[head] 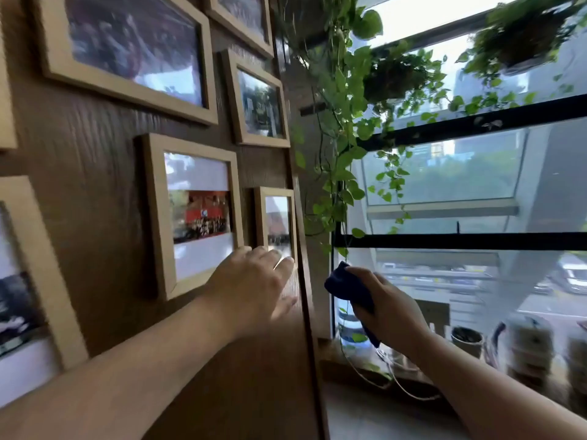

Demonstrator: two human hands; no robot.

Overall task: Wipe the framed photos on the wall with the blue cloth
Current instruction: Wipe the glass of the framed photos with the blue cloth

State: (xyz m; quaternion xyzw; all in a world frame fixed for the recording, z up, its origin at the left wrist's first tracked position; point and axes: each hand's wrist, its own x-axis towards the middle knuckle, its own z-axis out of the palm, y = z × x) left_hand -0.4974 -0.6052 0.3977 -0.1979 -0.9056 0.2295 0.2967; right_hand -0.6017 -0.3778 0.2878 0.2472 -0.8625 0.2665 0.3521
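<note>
Several light wooden photo frames hang on a dark brown wall. My left hand (254, 281) lies flat, fingers spread, over the bottom of the small narrow frame (276, 217) at the wall's right edge. To its left hangs a medium frame (193, 214) with a red photo. My right hand (384, 309) is closed around the bunched dark blue cloth (347, 289), held in the air just right of the wall's edge, apart from any frame. A large frame (127, 49) and another small frame (259, 103) hang higher up.
Trailing green vines (343, 147) hang by the window right of the wall. Black window bars (460, 241) cross the glass. Pots and jars (527, 344) and a white cable stand on the sill below my right forearm. More frames (28, 281) sit at the left edge.
</note>
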